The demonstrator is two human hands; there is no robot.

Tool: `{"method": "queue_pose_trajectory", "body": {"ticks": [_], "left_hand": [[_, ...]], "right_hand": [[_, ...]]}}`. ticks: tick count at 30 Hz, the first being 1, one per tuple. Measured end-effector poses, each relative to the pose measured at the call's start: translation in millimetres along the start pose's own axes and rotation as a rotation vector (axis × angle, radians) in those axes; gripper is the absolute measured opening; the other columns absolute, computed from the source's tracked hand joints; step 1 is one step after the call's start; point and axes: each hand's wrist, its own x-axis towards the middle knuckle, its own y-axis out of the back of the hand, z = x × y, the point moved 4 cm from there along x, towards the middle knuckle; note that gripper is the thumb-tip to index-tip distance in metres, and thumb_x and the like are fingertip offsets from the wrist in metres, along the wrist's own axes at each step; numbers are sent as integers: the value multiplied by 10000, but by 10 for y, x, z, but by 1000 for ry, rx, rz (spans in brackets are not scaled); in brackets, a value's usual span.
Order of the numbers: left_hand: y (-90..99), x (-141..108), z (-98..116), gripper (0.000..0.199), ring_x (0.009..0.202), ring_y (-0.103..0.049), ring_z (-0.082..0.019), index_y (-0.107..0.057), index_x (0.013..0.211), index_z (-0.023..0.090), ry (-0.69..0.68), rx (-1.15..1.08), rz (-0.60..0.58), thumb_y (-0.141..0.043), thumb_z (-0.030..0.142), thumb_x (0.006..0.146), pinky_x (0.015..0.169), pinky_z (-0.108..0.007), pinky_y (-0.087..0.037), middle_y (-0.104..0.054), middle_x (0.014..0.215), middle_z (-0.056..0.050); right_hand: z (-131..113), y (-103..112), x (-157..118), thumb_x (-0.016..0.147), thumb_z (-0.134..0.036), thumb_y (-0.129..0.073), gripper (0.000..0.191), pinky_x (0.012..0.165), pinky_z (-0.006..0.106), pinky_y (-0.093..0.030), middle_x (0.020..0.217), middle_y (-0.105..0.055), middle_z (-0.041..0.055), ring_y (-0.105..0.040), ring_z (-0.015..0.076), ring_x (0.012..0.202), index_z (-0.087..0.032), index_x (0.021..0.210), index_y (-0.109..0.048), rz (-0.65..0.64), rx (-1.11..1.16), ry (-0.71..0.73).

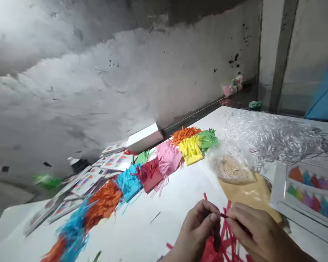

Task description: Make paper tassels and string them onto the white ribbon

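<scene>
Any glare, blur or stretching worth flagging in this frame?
Head view: the wall is brightest at upper left; head view: the green item and lower-left blue paper look smeared; head view: left hand and right hand look sharper.

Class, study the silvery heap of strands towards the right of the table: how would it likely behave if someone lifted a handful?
The silvery heap would probably sag and trail, since its strands look thin and loose. It is likely light for its size, given how fine they are. A handful may drag others along, because many strands cross.
</scene>
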Motion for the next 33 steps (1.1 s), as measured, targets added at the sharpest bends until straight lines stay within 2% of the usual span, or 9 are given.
{"method": "queue_pose_trajectory", "body": {"ticks": [6,11,14,17,19,24,28,33], "left_hand": [[11,-726,-290,339,433,-443,-22,-584,917,161,-195,-20,118,-708,476,936,401,-104,-412,-518,591,66],[53,-1200,-446,268,443,-457,-25,-595,927,161,-234,-35,186,-694,408,960,402,-97,-398,-530,596,57],[74,-1426,-492,279,401,-405,-14,-590,902,169,-281,-50,255,-707,419,946,370,-91,-356,-486,565,80],[101,-1626,-515,308,427,-417,-19,-604,902,158,-223,47,341,-704,446,943,404,-103,-394,-475,576,76],[119,-1737,-496,331,459,-452,-25,-627,910,147,-214,156,356,-684,470,950,427,-110,-417,-509,630,50],[191,-1901,-470,357,501,-538,-42,-671,923,141,-257,323,323,-646,495,959,443,-134,-453,-594,793,-22],[256,-1940,-562,317,515,-554,-60,-679,951,150,-176,246,324,-671,467,949,472,-146,-478,-588,712,2],[290,-1953,-623,353,521,-601,-86,-660,926,158,-128,82,368,-763,491,869,513,-181,-510,-648,677,0]], "right_hand": [[-505,-203,-205,1038,-163,-373,273,617,236,-438,770,-628,-13,-633,130,697,-225,823,-531,-200,78,-53],[-777,-361,-420,1051,-218,-339,307,609,256,-420,756,-608,-13,-602,132,672,-218,833,-555,-330,184,-114],[-951,-401,-483,1033,-190,-358,280,593,258,-395,753,-607,-14,-591,125,654,-213,827,-546,-354,164,-22],[-1089,-423,-496,1003,-150,-377,262,562,272,-347,744,-606,-14,-563,123,618,-210,805,-539,-390,73,99],[-1132,-454,-491,991,-149,-389,251,557,279,-324,748,-614,-16,-547,124,614,-211,796,-533,-465,67,91],[-1154,-549,-508,1016,-235,-414,235,608,262,-355,792,-630,-18,-550,132,680,-219,816,-537,-614,230,-95],[-1121,-632,-576,1070,-343,-396,300,667,254,-398,825,-634,-14,-577,136,732,-225,865,-579,-661,340,-194],[-1095,-712,-635,1084,-312,-352,326,705,279,-432,852,-649,4,-610,156,768,-216,885,-591,-638,295,-138]]}}
